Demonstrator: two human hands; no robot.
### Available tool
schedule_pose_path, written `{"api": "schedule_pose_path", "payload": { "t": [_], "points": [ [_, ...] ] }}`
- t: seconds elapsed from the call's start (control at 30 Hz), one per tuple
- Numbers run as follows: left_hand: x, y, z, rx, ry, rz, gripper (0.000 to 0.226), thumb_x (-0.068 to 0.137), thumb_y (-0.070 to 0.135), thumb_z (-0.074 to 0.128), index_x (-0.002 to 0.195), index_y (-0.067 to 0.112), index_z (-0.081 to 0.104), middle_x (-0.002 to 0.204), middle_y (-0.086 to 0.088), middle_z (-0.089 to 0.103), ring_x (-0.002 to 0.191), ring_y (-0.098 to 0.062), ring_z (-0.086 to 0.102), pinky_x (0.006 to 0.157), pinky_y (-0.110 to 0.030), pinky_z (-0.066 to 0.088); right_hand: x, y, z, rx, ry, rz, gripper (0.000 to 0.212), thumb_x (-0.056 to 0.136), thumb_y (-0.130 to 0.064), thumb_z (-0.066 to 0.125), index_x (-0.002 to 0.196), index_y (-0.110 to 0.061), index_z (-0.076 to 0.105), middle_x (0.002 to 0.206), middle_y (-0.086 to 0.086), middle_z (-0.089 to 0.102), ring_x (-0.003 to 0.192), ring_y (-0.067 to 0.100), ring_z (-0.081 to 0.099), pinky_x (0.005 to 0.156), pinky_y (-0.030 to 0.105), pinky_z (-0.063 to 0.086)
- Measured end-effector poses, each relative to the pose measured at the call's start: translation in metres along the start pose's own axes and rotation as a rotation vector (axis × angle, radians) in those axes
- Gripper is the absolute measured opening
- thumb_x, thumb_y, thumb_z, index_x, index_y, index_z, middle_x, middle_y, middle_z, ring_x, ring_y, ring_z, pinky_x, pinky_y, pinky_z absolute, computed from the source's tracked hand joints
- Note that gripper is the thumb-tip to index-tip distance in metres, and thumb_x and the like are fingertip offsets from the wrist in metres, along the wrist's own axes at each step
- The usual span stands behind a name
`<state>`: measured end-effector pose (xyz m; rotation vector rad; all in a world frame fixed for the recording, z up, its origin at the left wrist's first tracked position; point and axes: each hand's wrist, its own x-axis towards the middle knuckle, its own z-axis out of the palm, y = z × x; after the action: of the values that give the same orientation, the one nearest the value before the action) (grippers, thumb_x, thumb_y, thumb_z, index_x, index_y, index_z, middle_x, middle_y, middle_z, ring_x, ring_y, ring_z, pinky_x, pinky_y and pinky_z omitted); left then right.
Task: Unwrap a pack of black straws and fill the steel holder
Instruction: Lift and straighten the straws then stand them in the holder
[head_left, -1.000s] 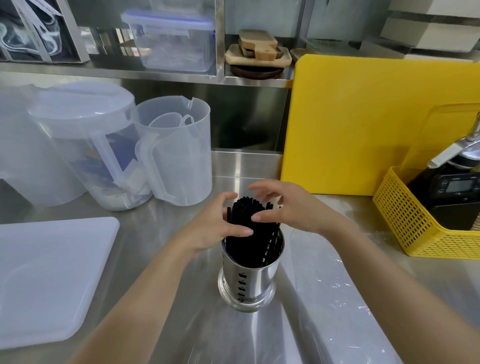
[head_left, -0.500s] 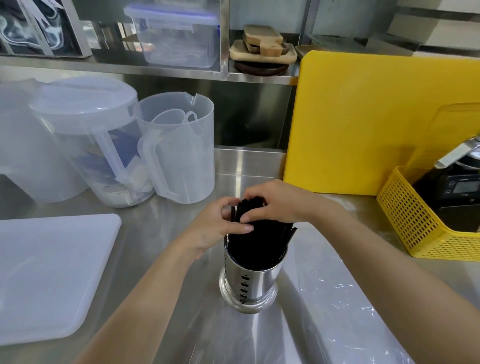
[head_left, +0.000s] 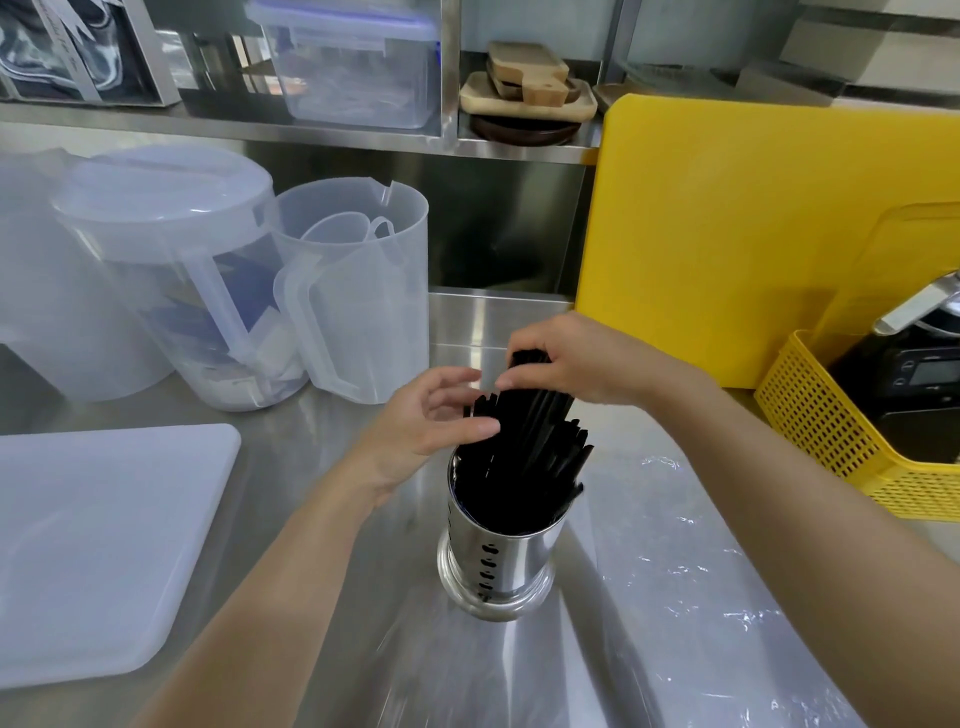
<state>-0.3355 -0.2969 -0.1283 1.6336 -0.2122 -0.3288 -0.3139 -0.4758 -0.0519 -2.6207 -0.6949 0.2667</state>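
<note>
- While gripping a raised clump of black straws (head_left: 524, 447) in right hand (head_left: 582, 364), left hand (head_left: 426, 415) half-open, steadying beside.
- Already standing in steel holder (head_left: 498, 561); clear wrapper (head_left: 675, 571) discarded alongside.
- Left, seemingly: only levelling and settling.

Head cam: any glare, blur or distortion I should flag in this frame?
Head view: wide-angle bending bows the shelf edge and yellow cutting board; streaky glare on the steel counter and the clear wrap; lower counter reflections smeared; black straws merge into one dark mass, with little detail inside the steel holder.
</note>
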Motion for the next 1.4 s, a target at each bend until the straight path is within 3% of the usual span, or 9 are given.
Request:
{"api": "schedule_pose_path", "payload": {
  "t": [0.2,0.3,0.43,0.63,0.83,0.97,1.1,1.27,1.4],
  "points": [
    [0.004,0.023,0.001,-0.010,0.189,0.268,0.055,0.055,0.030,0.082,0.104,0.030,0.056,0.098,0.006,0.067,0.092,-0.001,0.063,0.092,-0.024,0.047,-0.003,0.000,-0.030,-0.005,0.095,-0.018,0.025,0.086,-0.030,0.063,0.088,-0.005,0.066,0.069,-0.004,0.054,0.063,0.007,0.049,0.053,0.015,0.037],
    [0.011,0.040,0.011,0.142,0.067,0.288,0.065,0.055,0.044,0.075,0.113,0.033,0.049,0.108,0.010,0.064,0.106,-0.002,0.059,0.096,-0.017,0.041,-0.004,-0.006,-0.043,0.013,0.138,-0.050,0.022,0.085,-0.027,0.065,0.083,-0.005,0.066,0.069,0.002,0.058,0.061,0.009,0.051,0.052,0.014,0.038],
    [0.024,0.061,0.033,0.202,-0.183,0.202,0.053,0.064,0.025,0.080,0.109,0.026,0.052,0.104,0.007,0.064,0.092,0.004,0.062,0.077,-0.011,0.049,-0.007,-0.015,-0.058,-0.010,0.169,-0.103,0.021,0.085,-0.025,0.065,0.083,-0.004,0.067,0.071,0.004,0.062,0.064,0.010,0.055,0.055,0.016,0.043],
    [0.033,0.078,0.037,0.051,-0.362,0.186,0.032,0.065,0.008,0.076,0.095,0.007,0.063,0.084,-0.009,0.068,0.094,-0.036,0.067,0.090,-0.041,0.053,-0.015,-0.019,-0.067,-0.053,0.202,-0.152,0.022,0.084,-0.024,0.066,0.083,-0.002,0.066,0.073,0.006,0.064,0.070,0.015,0.059,0.061,0.022,0.046],
    [0.042,0.084,0.040,-0.080,-0.460,0.182,0.018,0.077,0.000,0.060,0.094,0.003,0.055,0.064,-0.006,0.064,0.061,-0.020,0.063,0.089,-0.057,0.047,-0.015,-0.011,-0.070,0.025,0.325,-0.168,0.020,0.082,-0.022,0.068,0.076,-0.003,0.065,0.063,-0.001,0.058,0.065,0.010,0.053,0.055,0.020,0.043],
    [0.045,0.083,0.047,-0.111,-0.332,0.245,0.005,0.087,0.001,0.053,0.090,0.006,0.055,0.067,-0.007,0.052,0.056,-0.013,0.052,0.059,-0.032,0.055,-0.013,0.003,-0.063,0.206,0.539,-0.124,0.025,0.076,-0.027,0.074,0.093,-0.014,0.063,0.074,-0.009,0.055,0.063,0.004,0.052,0.056,0.016,0.042],
    [0.045,0.085,0.051,-0.156,-0.180,0.297,0.010,0.092,0.000,0.045,0.091,0.007,0.052,0.062,-0.002,0.052,0.053,-0.012,0.050,0.048,-0.023,0.045,-0.018,0.006,-0.042,0.793,0.634,-0.072,0.020,0.082,-0.010,0.067,0.098,-0.005,0.056,0.065,-0.004,0.054,0.042,-0.001,0.050,0.041,0.007,0.035],
    [0.039,0.087,0.055,-0.168,-0.139,0.293,0.011,0.091,0.002,0.049,0.091,0.010,0.057,0.063,-0.004,0.055,0.052,-0.012,0.052,0.048,-0.022,0.046,-0.023,0.009,-0.016,1.010,0.647,-0.044,0.032,0.083,-0.018,0.064,0.085,0.013,0.056,0.038,-0.002,0.050,0.032,0.013,0.051,0.038,0.020,0.025],
    [0.033,0.098,0.056,-0.229,-0.173,0.328,0.003,0.085,0.008,0.057,0.088,0.009,0.058,0.064,-0.004,0.058,0.053,-0.011,0.054,0.047,-0.022,0.045,-0.028,-0.003,-0.021,1.133,0.730,-0.087,0.028,0.080,-0.020,0.064,0.084,0.008,0.060,0.042,0.003,0.049,0.032,0.016,0.050,0.045,0.052,0.039]
  ]
}}
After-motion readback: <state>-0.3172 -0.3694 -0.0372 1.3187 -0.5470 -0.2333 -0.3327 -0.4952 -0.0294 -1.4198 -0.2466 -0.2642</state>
